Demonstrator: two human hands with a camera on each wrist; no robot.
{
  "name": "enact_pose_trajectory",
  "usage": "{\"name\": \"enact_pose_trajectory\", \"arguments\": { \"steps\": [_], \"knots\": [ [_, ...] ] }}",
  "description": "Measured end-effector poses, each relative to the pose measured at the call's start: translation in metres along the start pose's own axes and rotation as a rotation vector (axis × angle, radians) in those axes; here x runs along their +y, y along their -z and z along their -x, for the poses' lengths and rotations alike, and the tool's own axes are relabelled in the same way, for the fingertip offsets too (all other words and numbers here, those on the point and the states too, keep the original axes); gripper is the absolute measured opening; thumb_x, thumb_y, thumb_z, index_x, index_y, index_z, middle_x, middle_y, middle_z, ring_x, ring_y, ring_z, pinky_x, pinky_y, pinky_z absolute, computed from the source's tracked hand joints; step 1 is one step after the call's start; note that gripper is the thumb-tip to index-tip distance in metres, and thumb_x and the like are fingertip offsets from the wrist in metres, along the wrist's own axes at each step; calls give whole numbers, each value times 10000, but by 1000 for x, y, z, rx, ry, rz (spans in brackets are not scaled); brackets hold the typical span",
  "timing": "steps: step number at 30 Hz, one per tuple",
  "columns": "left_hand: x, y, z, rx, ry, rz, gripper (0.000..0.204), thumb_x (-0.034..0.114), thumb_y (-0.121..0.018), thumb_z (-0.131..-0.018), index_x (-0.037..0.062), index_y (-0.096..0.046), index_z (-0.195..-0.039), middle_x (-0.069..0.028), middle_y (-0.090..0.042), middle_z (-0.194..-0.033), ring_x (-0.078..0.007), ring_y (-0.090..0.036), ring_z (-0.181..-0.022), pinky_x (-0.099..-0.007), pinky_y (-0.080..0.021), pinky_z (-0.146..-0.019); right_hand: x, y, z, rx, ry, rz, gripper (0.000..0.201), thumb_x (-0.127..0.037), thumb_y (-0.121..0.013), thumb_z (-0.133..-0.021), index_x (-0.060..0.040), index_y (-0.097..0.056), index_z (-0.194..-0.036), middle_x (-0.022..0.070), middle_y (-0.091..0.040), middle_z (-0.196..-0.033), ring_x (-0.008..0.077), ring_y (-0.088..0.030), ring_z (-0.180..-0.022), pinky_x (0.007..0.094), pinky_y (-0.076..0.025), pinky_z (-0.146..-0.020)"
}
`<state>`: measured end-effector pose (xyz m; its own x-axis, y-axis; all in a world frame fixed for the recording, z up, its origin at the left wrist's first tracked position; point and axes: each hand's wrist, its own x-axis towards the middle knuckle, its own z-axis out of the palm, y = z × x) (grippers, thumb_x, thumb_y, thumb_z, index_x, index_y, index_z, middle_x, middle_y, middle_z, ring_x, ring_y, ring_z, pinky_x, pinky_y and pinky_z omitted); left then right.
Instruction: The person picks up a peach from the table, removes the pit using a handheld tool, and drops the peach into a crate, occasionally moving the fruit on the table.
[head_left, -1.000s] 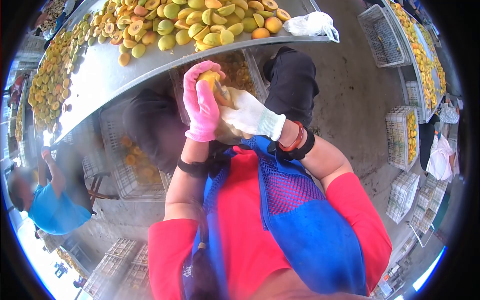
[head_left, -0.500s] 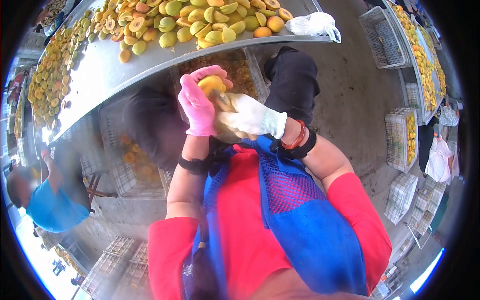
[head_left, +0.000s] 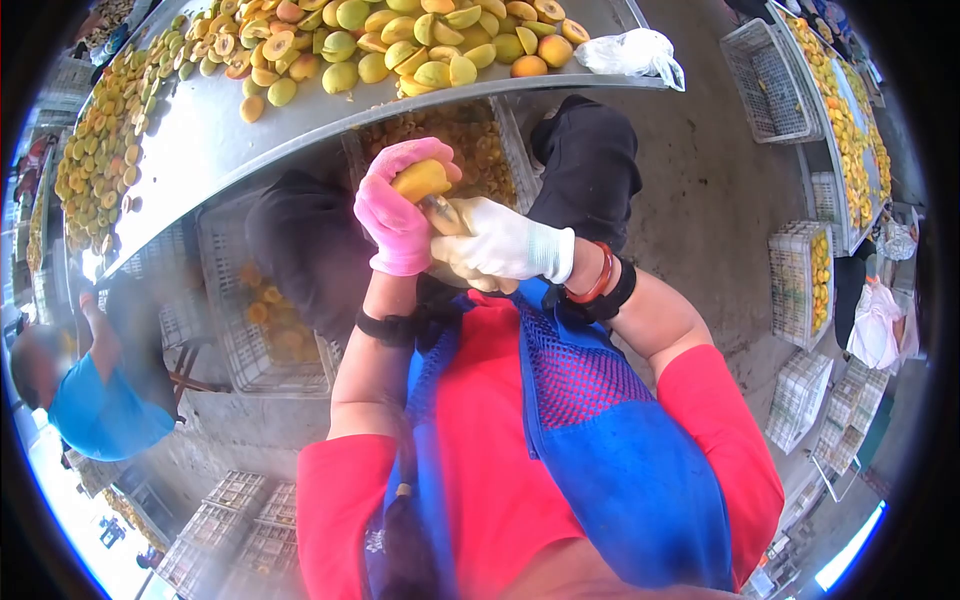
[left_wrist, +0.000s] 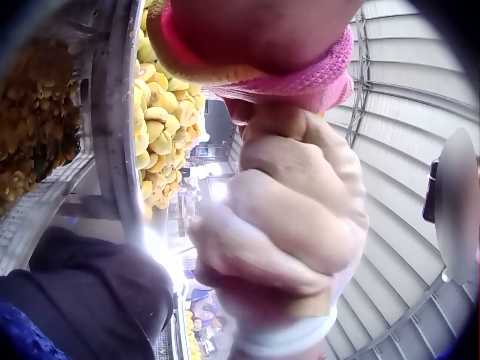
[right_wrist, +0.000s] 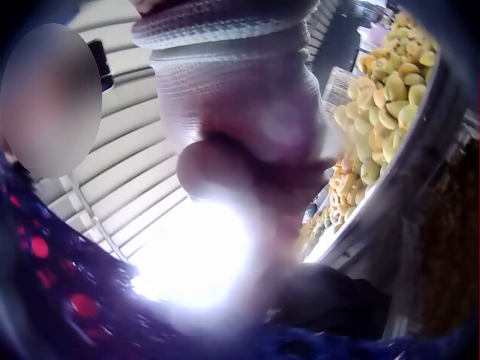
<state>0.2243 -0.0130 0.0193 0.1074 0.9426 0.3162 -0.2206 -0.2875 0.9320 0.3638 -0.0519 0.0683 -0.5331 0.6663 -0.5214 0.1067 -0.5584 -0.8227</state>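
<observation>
In the head view my left hand (head_left: 390, 222), in a pink glove, curls round a yellow peach (head_left: 422, 180) at the near side of the table. My right hand (head_left: 505, 240), white-gloved, grips a short metal-tipped tool (head_left: 440, 212) whose tip is right at the peach's lower edge. The two hands overlap at the wrist side of the pink glove. The left wrist view shows the right hand's curled fingers (left_wrist: 277, 210) below the pink cuff (left_wrist: 322, 79). Glare blurs the right wrist view, where the white glove (right_wrist: 232, 82) fills the top and hides the tool.
Halved and whole peaches (head_left: 400, 50) pile on the metal table (head_left: 200, 190), with a white plastic bag (head_left: 630, 55) at its edge. Below it stand crates (head_left: 505, 130) of fruit pieces. A person in blue (head_left: 110, 410) is at the left; more crates (head_left: 800, 280) stand at right.
Both hands have come slightly down toward the body. The left hand has turned the peach so that more of it shows, and the tool tip now sits at its lower edge.
</observation>
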Motion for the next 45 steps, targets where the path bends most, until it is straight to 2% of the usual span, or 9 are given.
{"name": "enact_pose_trajectory", "arguments": {
  "steps": [4, 11, 14, 20, 28, 31, 35, 41, 45],
  "knots": [
    [0, 15, -5, -161, 224, 219, 410, 291, -417, -1030, -56, -628, -1082, -149, -712, -971, -206, -703, -782, -294, -562, -743, 12, -7, -5, 153, 126, 97, 162, -214, -504, -996, -60, -505, -947, 22, -514, -638, 126, -492, -452, 286, -375, -389],
    [7, -1, 1, -13, 89, 25, 511, 384, -444, -1020, -92, -630, -1026, -188, -690, -946, -223, -673, -696, -302, -565, -648, -9, -7, 8, 38, -33, 111, 224, -256, -502, -1016, -44, -540, -954, 42, -548, -654, 133, -501, -501, 301, -386, -447],
    [10, -1, 0, -27, 228, 124, 519, 397, -444, -1024, -88, -630, -1030, -177, -696, -922, -216, -672, -693, -301, -563, -645, 34, -6, -14, 263, 399, 356, 193, -228, -507, -1009, -54, -543, -931, 33, -551, -661, 130, -515, -523, 300, -398, -456],
    [17, 16, -8, -214, 285, 181, 428, 316, -444, -1032, -58, -650, -1016, -146, -704, -885, -204, -679, -722, -300, -559, -672, -9, -5, 8, 3, -35, 158, 128, -187, -512, -998, -83, -543, -932, -8, -515, -662, 110, -493, -528, 280, -394, -453],
    [7, 34, -20, -552, -236, -361, 240, 200, -538, -961, 12, -687, -959, -119, -720, -934, -248, -696, -868, -328, -559, -779, 19, 13, -1, -266, -76, -25, 97, -180, -541, -934, -90, -520, -905, -4, -478, -625, 101, -462, -468, 260, -360, -408],
    [1, 39, -14, -586, -47, -255, 264, 204, -520, -973, 1, -685, -930, -121, -721, -941, -227, -694, -878, -327, -558, -788, 31, 17, -8, -351, -93, -46, 95, -185, -538, -945, -95, -507, -940, -3, -469, -646, 106, -455, -478, 267, -370, -420],
    [-4, 34, 0, -325, 266, 29, 512, 392, -409, -1034, -15, -689, -899, -129, -720, -901, -200, -685, -771, -314, -554, -732, 7, -4, -3, -106, -68, 129, 126, -207, -542, -949, -82, -526, -941, 7, -490, -670, 124, -488, -501, 281, -406, -448],
    [19, 35, -12, 211, 599, 287, 739, 600, -246, -1019, -5, -665, -953, -141, -697, -813, -220, -662, -630, -284, -492, -525, 78, 3, -44, 38, 695, 703, 215, -220, -578, -953, -50, -583, -1085, 140, -644, -774, 277, -636, -620, 405, -479, -540],
    [40, 93, -22, 588, 267, 72, 731, 552, -224, -1027, -40, -652, -999, -188, -688, -865, -255, -666, -643, -250, -446, -431, 66, -18, -30, 381, 607, 603, 217, -198, -587, -934, -38, -592, -1080, 214, -635, -751, 397, -643, -684, 450, -505, -596]
  ]
}}
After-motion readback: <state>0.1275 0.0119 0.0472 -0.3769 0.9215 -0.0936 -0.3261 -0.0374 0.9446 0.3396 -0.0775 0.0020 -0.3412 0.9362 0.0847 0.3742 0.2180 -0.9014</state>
